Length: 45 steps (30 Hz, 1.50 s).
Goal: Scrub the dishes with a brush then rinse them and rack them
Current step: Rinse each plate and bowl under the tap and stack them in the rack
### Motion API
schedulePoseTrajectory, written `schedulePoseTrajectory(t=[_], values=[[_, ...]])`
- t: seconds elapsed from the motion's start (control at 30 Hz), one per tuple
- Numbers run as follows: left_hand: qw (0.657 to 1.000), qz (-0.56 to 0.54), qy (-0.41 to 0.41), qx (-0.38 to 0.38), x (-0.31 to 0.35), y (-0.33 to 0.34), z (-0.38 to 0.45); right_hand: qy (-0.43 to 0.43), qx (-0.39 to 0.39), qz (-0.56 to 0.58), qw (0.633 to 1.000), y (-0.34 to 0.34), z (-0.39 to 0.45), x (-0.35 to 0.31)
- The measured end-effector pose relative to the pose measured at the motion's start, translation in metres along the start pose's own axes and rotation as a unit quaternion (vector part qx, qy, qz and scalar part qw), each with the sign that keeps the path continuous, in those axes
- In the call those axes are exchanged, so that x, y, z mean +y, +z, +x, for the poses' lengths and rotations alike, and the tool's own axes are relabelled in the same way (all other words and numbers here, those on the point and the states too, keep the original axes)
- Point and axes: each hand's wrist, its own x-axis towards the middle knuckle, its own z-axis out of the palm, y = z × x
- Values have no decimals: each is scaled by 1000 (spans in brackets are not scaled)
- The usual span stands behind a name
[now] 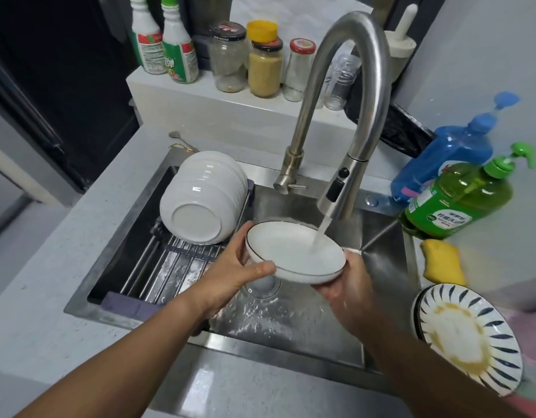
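Both hands grip the shallow white black-rimmed dish (295,251) at mid-frame under the running steel faucet (345,116), left hand (230,271) nearer the dark slatted rack (170,267) lying to the frame's left, right hand (348,282) opposite.

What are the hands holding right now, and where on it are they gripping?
Both hands hold the white dish under the running faucet: the left hand grips its left rim, thumb on the edge; the right hand supports its right underside.

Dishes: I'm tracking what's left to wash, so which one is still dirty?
The striped plate on the right counter, smeared yellow-brown. The racked bowls and the dish under the tap look clean.
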Motion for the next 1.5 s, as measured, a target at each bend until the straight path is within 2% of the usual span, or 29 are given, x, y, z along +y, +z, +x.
schedulePoseTrajectory(t=[0.07,0.3,0.4,0.57,0.63,0.77,0.87,0.97,1.03,1.13,1.27,1.37,1.5], values=[[998,59,14,-6,1,1,0,-12,-1,-8,1000,-6,-1,-3],[982,154,102,-40,12,9,2,-52,19,10,998,-11,-4,-7],[973,202,105,-46,12,14,4,-80,24,16,996,-15,-3,-12],[976,193,91,-44,5,28,5,-145,59,-138,978,-15,-4,-34],[980,173,88,-43,-1,30,6,-146,71,-193,968,-13,-2,-42],[990,123,64,-28,-1,29,4,-102,116,-228,961,-12,4,-51],[993,112,41,17,-3,24,1,-38,117,-164,979,-11,7,-45],[994,99,19,51,-1,14,-7,27,86,-93,992,-3,5,-32],[992,96,8,76,3,6,-12,42,73,-66,994,6,4,-22],[989,99,10,113,11,-5,-14,33,62,-64,995,22,-1,-6],[989,-10,-26,148,24,-10,-16,9,62,-70,996,44,-7,14],[979,-100,-50,170,37,-13,-19,-52,55,-125,989,56,-15,24],[956,-173,-90,220,48,-37,-21,-121,-1,-219,968,70,-23,38]])
